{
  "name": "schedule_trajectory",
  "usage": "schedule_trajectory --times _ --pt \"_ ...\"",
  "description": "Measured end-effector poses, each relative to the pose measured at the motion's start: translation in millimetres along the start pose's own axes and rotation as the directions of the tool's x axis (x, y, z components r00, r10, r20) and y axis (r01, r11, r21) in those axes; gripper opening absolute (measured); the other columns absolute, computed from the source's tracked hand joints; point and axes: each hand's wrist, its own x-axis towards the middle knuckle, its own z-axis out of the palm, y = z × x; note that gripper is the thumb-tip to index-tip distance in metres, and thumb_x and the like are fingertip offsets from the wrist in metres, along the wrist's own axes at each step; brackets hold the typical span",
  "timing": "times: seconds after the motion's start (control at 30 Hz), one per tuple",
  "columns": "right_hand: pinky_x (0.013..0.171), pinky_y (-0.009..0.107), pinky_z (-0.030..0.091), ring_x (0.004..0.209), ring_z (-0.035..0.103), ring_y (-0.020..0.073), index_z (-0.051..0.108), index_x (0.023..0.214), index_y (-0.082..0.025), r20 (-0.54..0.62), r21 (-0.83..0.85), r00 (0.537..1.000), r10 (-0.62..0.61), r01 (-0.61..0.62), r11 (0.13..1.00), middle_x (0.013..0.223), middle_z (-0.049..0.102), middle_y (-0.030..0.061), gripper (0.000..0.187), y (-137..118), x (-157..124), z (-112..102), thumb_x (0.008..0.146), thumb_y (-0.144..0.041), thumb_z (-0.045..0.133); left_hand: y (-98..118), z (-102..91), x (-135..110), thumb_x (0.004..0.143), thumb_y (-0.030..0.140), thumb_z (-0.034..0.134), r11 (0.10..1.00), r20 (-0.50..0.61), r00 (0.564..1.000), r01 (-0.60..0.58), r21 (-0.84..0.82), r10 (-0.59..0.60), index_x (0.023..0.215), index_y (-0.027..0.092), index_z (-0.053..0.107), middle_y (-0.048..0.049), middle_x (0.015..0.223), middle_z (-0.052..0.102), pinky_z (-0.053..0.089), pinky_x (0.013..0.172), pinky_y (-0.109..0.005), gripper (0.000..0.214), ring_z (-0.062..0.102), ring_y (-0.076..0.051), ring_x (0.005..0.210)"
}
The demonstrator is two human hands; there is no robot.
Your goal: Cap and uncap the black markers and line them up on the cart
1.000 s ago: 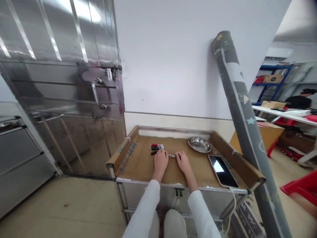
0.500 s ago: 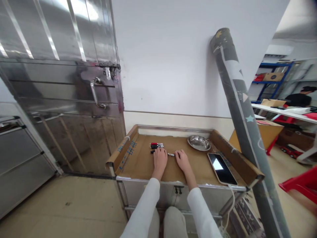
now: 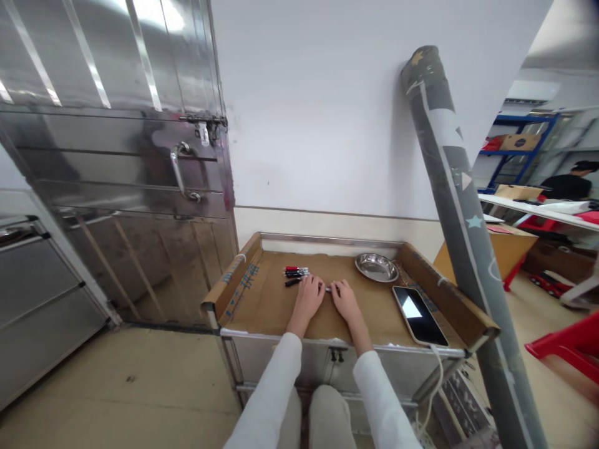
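Note:
My left hand point(image 3: 309, 295) and my right hand point(image 3: 345, 298) are close together over the cardboard-lined tabletop point(image 3: 271, 308). Their fingers are closed on a slim pen point(image 3: 328, 289), and only a short silvery piece of it shows between them. Just beyond my left hand lies a small group of pens point(image 3: 296, 270), red and black with clear ends, side by side. A separate black pen point(image 3: 292, 282) rests nearer my left fingertips, its right end hidden behind them.
A round steel dish point(image 3: 376, 267) sits at the back right. In front of it lies a phone point(image 3: 420, 315) with a white cable point(image 3: 437, 380) over the front edge. Cardboard side walls point(image 3: 449, 298) border the tabletop. A grey roll point(image 3: 456, 187) leans at the right.
My left hand has moved right, closer to my right hand, so less of the pen shows between them. More of the black pen beside my left hand is uncovered.

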Motion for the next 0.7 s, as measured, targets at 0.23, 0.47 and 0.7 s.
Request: schedule_trajectory --times 0.23,0.47,0.7 --pt "0.079 0.034 0.046 0.079 0.055 0.0211 0.062 0.079 -0.018 0.013 -0.031 1.000 -0.010 0.010 0.999 0.084 0.060 0.0112 0.040 1.9 -0.5 1.7 0.097 -0.034 0.030 -1.1 0.3 0.5 0.094 0.023 0.044 0.998 0.038 0.999 -0.036 -0.049 0.038 0.090 0.019 0.057 -0.0063 0.098 0.059 0.042 0.094 -0.037 0.014 0.054 -0.021 0.098" --pt "0.076 0.033 0.046 0.078 0.054 0.0204 0.062 0.078 -0.020 0.014 -0.015 1.000 -0.011 0.011 1.000 0.082 0.060 0.0095 0.037 3.9 -0.9 1.2 0.096 -0.036 0.034 -1.6 0.0 0.7 0.093 0.022 0.046 0.995 0.056 0.998 -0.016 -0.101 0.022 0.089 0.019 0.057 -0.0056 0.097 0.059 0.043 0.094 -0.035 0.013 0.054 -0.020 0.098" --pt "0.077 0.034 0.046 0.079 0.055 0.0210 0.062 0.079 -0.019 0.024 -0.010 1.000 -0.007 0.007 1.000 0.083 0.060 0.0105 0.039 5.8 -1.2 0.4 0.096 -0.037 0.032 -0.8 -2.3 1.4 0.092 0.019 0.046 0.978 0.066 0.998 0.019 -0.206 -0.005 0.087 0.019 0.056 -0.0040 0.095 0.058 0.045 0.090 -0.031 0.011 0.057 -0.016 0.093"
